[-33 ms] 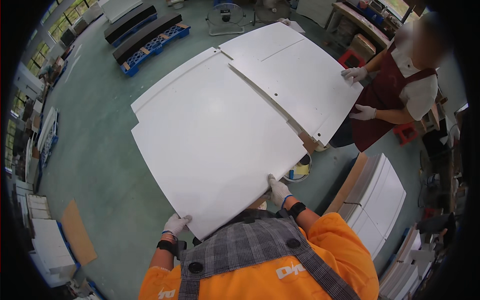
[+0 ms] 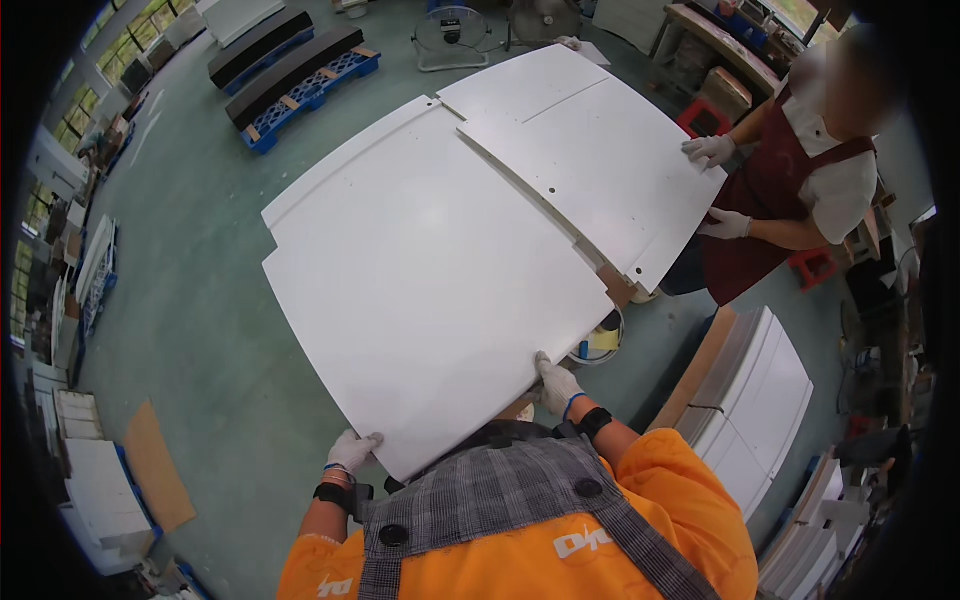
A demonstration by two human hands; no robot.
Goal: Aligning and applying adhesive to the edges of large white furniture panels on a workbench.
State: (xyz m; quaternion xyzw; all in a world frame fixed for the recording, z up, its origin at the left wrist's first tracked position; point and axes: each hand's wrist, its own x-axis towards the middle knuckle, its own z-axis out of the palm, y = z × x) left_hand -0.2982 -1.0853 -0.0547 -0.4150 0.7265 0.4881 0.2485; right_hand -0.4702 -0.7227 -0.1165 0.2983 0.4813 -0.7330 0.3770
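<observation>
Head view: a large, flat white panel (image 2: 420, 280) before the person.
The white-gloved left hand (image 2: 352, 449) pinches its left edge by the nearest corner, thumb on top; the white-gloved right hand (image 2: 556, 386) pinches the near edge likewise. Just beyond, a maroon-aproned co-worker (image 2: 758, 232) touches a second flat white panel (image 2: 610, 160).

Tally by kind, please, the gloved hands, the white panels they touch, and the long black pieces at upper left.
Wearer's gloved hands: 2
Co-worker's gloved hands: 2
White panels touched: 2
Long black pieces: 2
Total: 8
</observation>
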